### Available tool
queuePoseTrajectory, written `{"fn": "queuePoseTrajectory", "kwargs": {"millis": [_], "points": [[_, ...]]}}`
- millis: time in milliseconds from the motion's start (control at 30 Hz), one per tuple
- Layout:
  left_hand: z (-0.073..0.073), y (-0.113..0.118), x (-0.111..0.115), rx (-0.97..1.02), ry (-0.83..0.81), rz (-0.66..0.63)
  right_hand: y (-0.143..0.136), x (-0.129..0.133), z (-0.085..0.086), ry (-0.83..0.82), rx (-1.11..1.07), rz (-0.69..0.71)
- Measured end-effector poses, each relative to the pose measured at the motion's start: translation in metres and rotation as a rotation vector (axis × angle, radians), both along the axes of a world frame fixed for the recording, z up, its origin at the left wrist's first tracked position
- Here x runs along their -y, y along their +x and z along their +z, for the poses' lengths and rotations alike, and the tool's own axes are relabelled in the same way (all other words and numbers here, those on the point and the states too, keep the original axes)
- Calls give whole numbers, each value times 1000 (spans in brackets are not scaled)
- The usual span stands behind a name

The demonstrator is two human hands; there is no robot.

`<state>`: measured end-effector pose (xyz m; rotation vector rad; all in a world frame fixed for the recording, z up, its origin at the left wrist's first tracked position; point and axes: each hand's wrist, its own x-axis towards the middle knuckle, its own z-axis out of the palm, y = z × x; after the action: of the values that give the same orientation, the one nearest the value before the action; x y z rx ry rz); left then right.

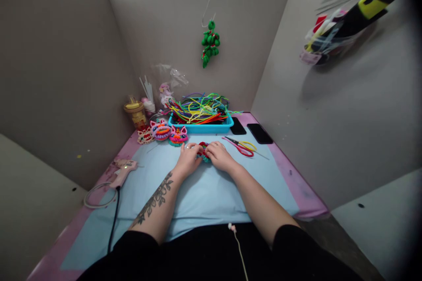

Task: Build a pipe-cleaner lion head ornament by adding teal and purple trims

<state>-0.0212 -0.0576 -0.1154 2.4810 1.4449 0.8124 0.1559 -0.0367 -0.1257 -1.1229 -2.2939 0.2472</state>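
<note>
Between my two hands, low over the blue cloth, is a small fuzzy pipe-cleaner craft piece [205, 154] in red and teal, partly covered by fingers. My left hand [189, 158] has its fingers closed on the piece's left side and wears a ring. From the other side, my right hand [219, 154] grips its right edge with bent fingers. Just beyond my left hand sits a pink pipe-cleaner animal head [178, 136], with a purple and orange one [160, 130] and a cream and red one [145, 135] beside it.
A blue tray [201, 128] of colourful pipe cleaners stands at the back. Scissors [242, 147] and two phones [238, 126] lie to the right. At left rests a pink glue gun [124, 173] with its cable, below a drink cup [136, 113]. Grey partitions enclose the table.
</note>
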Motion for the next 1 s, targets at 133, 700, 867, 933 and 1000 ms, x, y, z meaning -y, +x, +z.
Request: {"fn": "queuePoseTrajectory", "kwargs": {"millis": [133,700,867,933,1000], "points": [[2,1,2,16,-8,3,-1,0,0,-13,7,16],[-7,-5,-7,130,23,20,2,-5,-8,-43,-173,96],[-9,-7,-10,151,49,11,0,0,-3,-90,-296,66],[-8,-6,-8,146,54,8,0,0,-2,-91,-295,59],[-7,-5,-7,138,52,9,0,0,-2,-80,-281,66]]}}
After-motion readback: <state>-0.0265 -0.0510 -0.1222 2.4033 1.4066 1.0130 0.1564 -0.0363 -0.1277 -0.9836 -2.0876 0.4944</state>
